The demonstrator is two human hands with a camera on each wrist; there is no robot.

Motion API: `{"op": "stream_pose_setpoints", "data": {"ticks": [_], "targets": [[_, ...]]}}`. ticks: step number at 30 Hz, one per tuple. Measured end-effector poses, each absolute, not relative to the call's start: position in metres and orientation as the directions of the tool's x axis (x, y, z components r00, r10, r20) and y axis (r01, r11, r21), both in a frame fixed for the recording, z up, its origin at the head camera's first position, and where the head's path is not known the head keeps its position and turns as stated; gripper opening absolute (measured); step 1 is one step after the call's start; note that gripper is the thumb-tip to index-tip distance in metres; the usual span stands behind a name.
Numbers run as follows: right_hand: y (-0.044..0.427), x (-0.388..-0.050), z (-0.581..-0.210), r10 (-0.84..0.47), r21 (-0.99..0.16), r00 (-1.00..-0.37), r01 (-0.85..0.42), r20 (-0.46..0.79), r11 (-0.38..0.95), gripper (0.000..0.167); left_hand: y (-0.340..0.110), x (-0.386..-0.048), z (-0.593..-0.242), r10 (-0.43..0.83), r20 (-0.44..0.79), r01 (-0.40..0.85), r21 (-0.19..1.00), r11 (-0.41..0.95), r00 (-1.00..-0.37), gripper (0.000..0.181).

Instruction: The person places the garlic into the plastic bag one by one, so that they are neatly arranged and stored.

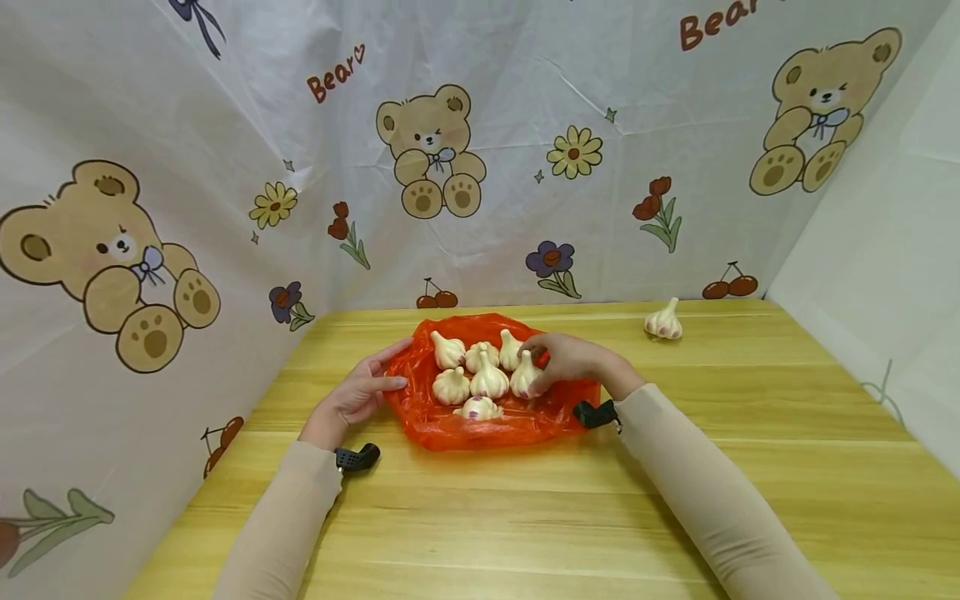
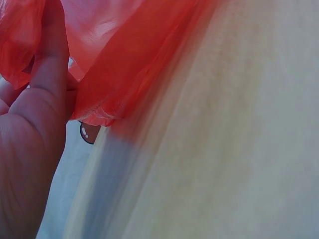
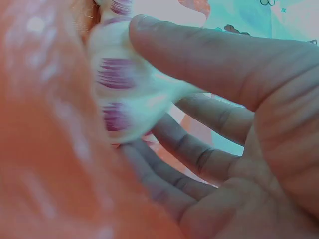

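A red plastic bag [image 1: 465, 435] lies spread on the table with its mouth wide, several garlic bulbs [image 1: 490, 382] inside it. At the bag's left edge, my left hand [image 1: 362, 387] holds the thin plastic between thumb and fingers; the left wrist view shows the red film on both sides of a digit of that hand [image 2: 37, 114]. My right hand [image 1: 573, 360] reaches in from the right and grips the rightmost garlic bulb [image 1: 524, 377]. Up close in the right wrist view, the thumb lies on this purple-streaked bulb [image 3: 117, 74], with curled fingers on its other side.
One more garlic bulb [image 1: 664, 321] sits apart near the table's back right. The wooden table [image 1: 480, 533] meets a white curtain [image 1: 495, 250] printed with bears and flowers at the back and left. A pale wall [image 1: 885, 275] stands at the right.
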State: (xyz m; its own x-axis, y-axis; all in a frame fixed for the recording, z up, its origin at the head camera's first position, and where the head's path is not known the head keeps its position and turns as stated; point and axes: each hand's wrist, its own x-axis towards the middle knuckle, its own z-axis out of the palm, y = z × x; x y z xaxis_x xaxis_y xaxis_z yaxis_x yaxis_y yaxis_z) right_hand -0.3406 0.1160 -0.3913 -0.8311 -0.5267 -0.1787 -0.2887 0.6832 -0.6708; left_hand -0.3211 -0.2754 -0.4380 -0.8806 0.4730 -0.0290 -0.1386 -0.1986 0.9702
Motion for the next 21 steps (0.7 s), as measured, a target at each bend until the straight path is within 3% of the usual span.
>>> {"op": "stream_pose_setpoints", "data": {"ticks": [14, 21], "targets": [[0.136, -0.339, -0.379, -0.58, -0.785, -0.813, -0.323, -0.057, 0.529, 0.054, -0.275, -0.32, -0.438, 0.479, -0.03, -0.142, 0.969, -0.201, -0.877, 0.08], [0.15, -0.339, -0.374, -0.562, -0.796, -0.827, -0.335, -0.008, 0.504, 0.055, -0.274, -0.32, -0.438, 0.474, -0.031, -0.143, 0.968, -0.204, -0.88, 0.08]]}}
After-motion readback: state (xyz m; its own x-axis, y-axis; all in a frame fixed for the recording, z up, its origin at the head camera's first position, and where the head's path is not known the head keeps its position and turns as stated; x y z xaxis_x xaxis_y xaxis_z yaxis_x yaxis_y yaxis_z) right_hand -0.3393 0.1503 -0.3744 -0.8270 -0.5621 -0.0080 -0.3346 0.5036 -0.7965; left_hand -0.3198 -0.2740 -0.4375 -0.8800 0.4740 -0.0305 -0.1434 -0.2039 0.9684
